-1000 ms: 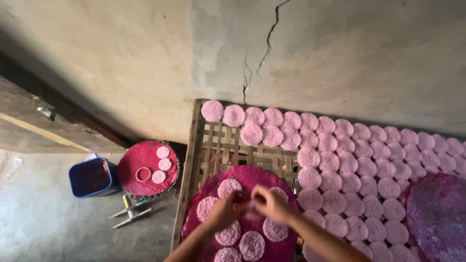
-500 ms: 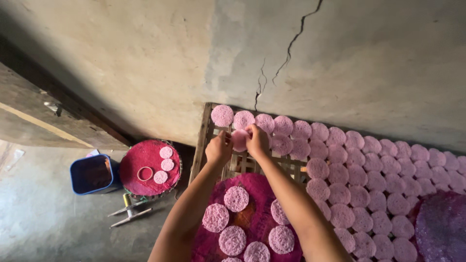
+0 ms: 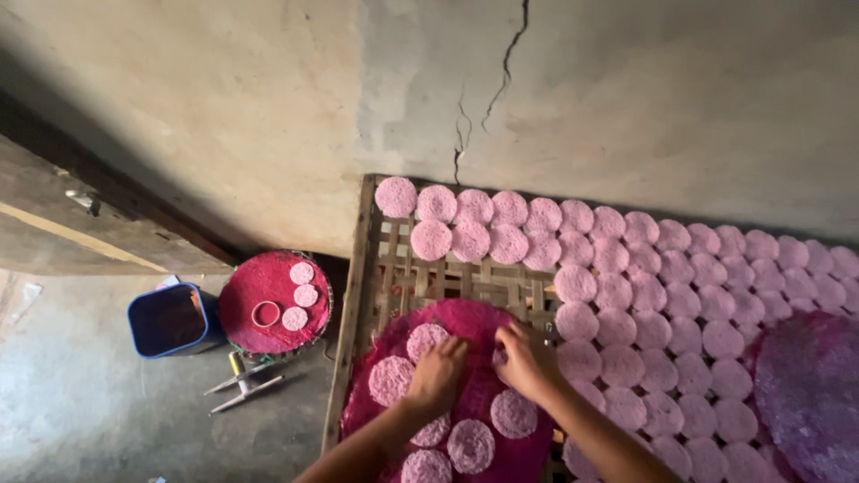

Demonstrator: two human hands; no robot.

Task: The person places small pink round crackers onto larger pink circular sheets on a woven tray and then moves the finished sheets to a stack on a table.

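A round dark pink tray (image 3: 465, 322) lies on a woven bamboo rack (image 3: 420, 282) and carries several pale pink round discs (image 3: 391, 380). My left hand (image 3: 438, 374) rests on the tray, fingers curled over a disc near its middle. My right hand (image 3: 526, 358) is beside it at the tray's right part, fingers bent down onto the tray; what it pinches is hidden. Rows of the same pink discs (image 3: 626, 295) cover the rack from the far edge to the right.
A cracked plaster wall (image 3: 501, 80) rises behind the rack. On the floor to the left stand a blue tub (image 3: 165, 320) and a second round pink tray (image 3: 268, 300) with three discs and a ring. A metal tool (image 3: 243, 380) lies below it. Another dark pink tray (image 3: 810, 394) sits at the right.
Both hands have pulled back from the rack's far rows to the tray near me. A disc has been added to the second row at the far left.
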